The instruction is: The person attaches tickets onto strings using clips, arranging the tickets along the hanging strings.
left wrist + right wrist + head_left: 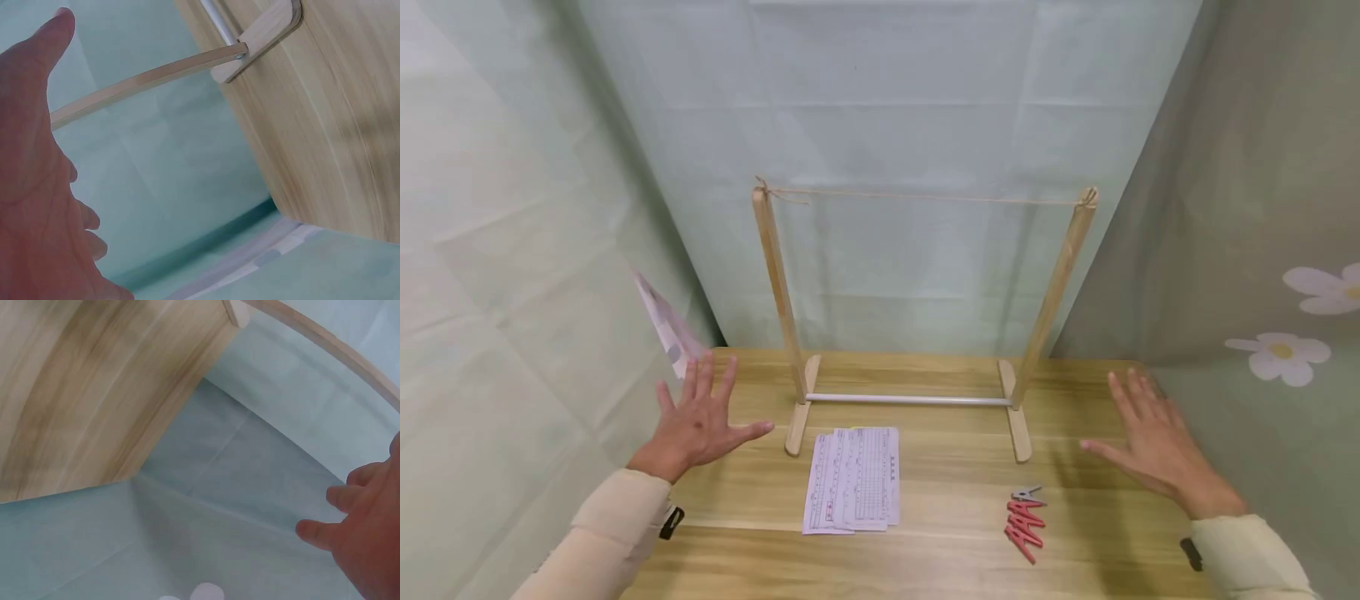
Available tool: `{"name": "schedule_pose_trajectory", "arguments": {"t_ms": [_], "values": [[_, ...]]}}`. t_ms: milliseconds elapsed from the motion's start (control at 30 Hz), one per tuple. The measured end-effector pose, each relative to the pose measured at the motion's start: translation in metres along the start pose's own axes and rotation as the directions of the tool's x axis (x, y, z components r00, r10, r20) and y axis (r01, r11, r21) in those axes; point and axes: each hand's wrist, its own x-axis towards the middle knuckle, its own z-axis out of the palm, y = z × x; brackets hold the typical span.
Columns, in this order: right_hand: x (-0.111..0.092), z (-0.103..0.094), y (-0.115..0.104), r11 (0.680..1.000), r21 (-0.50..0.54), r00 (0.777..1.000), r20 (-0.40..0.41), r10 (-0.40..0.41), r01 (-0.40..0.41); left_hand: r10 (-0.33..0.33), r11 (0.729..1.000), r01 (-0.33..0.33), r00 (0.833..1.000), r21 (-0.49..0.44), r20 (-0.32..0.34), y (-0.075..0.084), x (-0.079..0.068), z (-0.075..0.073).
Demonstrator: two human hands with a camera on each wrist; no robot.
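My left hand point(694, 427) hovers over the left side of the table with its fingers spread, holding nothing. On the right side, my right hand point(1161, 450) is spread out in the same way, also without anything in it. Between them stands a wooden frame point(1051, 304) with a thin string point(925, 197) tied across its two post tops. A white rod point(910, 400) joins the posts near their feet. Several overlapping printed paper slips point(872, 479) lie in front of the frame. To their right is a row of clothespins point(1024, 525), one grey and the others red.
Pale green curtains point(895, 100) enclose the wooden table point(940, 567) at the back and sides. The right curtain carries white flowers point(1281, 358). A pale printed flap point(666, 329) shows at the left curtain, beyond my left hand.
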Motion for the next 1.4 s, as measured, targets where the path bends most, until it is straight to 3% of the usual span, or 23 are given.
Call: {"name": "schedule_pose_trajectory", "arguments": {"t_ms": [233, 533, 733, 967, 1133, 1300, 1400], "values": [[-0.002, 0.008, -0.001, 0.994, 0.101, 0.999, 0.003, -0.044, 0.044, 0.008, 1.000, -0.008, 1.000, 0.007, -0.021, 0.002, -0.004, 0.012], [-0.003, 0.018, -0.004, 0.986, 0.157, 0.998, -0.006, -0.061, 0.061, 0.028, 0.999, -0.028, 0.999, -0.018, -0.016, 0.006, -0.008, 0.027], [-0.001, 0.025, -0.007, 0.968, 0.251, 0.999, 0.030, -0.026, 0.018, 0.045, 0.998, -0.046, 0.999, -0.052, -0.021, 0.009, -0.009, 0.033], [-0.005, 0.033, -0.006, 0.957, 0.288, 0.998, 0.064, -0.003, -0.016, 0.073, 0.993, -0.077, 0.996, -0.086, -0.044, 0.011, -0.005, 0.040], [-0.008, 0.038, -0.005, 0.952, 0.303, 0.997, 0.076, 0.010, -0.033, 0.093, 0.988, -0.104, 0.991, -0.113, -0.098, 0.014, -0.002, 0.047], [-0.010, 0.042, -0.003, 0.949, 0.316, 0.998, 0.059, 0.001, -0.020, 0.132, 0.976, -0.160, 0.974, -0.150, -0.184, 0.017, 0.002, 0.056], [-0.011, 0.045, -0.001, 0.948, 0.319, 0.999, 0.047, -0.013, -0.003, 0.118, 0.968, -0.157, 0.974, -0.195, -0.195, 0.021, 0.005, 0.062]]}}
